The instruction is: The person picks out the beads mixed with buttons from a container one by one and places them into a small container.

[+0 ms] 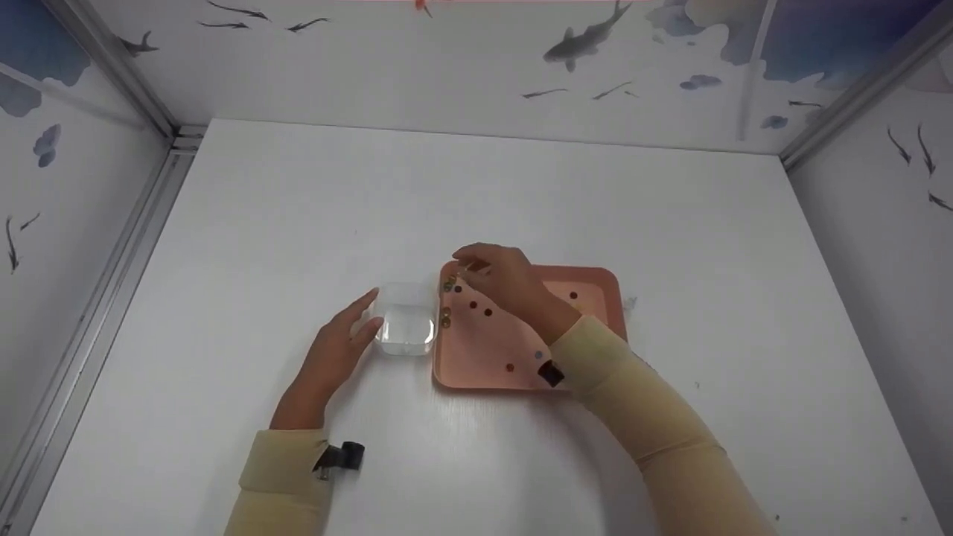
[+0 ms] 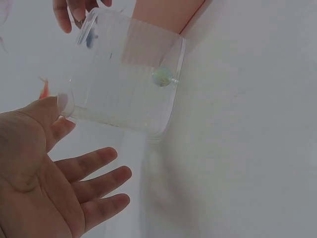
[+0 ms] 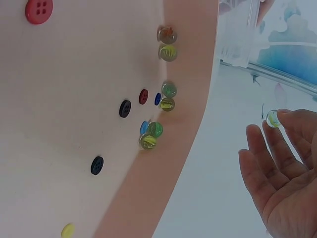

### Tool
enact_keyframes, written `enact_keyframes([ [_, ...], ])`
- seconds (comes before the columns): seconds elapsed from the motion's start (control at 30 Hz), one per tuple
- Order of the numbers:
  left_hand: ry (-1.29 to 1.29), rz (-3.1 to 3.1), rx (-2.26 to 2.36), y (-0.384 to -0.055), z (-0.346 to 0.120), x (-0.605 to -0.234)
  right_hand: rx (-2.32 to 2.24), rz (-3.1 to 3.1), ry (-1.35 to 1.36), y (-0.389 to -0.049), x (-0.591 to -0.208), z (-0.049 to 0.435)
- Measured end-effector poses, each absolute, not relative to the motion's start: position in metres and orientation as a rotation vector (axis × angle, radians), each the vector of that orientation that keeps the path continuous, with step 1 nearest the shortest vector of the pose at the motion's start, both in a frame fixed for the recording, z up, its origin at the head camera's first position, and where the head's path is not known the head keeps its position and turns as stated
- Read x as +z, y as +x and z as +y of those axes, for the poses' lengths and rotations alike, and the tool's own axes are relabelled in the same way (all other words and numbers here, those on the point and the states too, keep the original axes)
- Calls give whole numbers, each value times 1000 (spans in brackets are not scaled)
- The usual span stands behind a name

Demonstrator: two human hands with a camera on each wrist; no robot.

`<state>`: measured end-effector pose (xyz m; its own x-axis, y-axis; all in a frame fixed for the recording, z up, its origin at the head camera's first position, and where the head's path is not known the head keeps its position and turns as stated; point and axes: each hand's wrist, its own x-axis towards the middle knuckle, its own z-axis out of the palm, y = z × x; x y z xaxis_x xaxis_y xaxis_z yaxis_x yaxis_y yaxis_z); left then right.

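My right hand [image 1: 502,279] is over the far left corner of the pink tray [image 1: 491,381]. Between thumb and a fingertip it pinches a clear glass marble [image 3: 273,118] with a yellow-green swirl, raised above the tray in the right wrist view. My left hand [image 1: 331,353] is at the left side of a clear plastic box [image 1: 406,327], thumb tip at its rim, the other fingers loosely spread. Through the box's wall, near its base, a marble [image 2: 162,77] shows in the left wrist view. Several swirled marbles [image 3: 169,89] lie along the tray's left edge.
Scattered over the tray are buttons, among them a black button [image 3: 125,108], a large red button [image 3: 38,11] and a yellow button [image 3: 68,230]. The box stands just left of the tray on the white table [image 1: 298,186]. Panels with fish pictures enclose the table's back and sides.
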<state>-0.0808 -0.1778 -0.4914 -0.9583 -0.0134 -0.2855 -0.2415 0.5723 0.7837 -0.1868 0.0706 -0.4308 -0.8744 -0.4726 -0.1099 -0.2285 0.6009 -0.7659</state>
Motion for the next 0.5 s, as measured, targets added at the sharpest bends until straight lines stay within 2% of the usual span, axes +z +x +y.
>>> enact_keyframes([
  [0.5,-211,2582,1287,-81,-178,-491,-1196,2429,-572,-180,-430,58],
])
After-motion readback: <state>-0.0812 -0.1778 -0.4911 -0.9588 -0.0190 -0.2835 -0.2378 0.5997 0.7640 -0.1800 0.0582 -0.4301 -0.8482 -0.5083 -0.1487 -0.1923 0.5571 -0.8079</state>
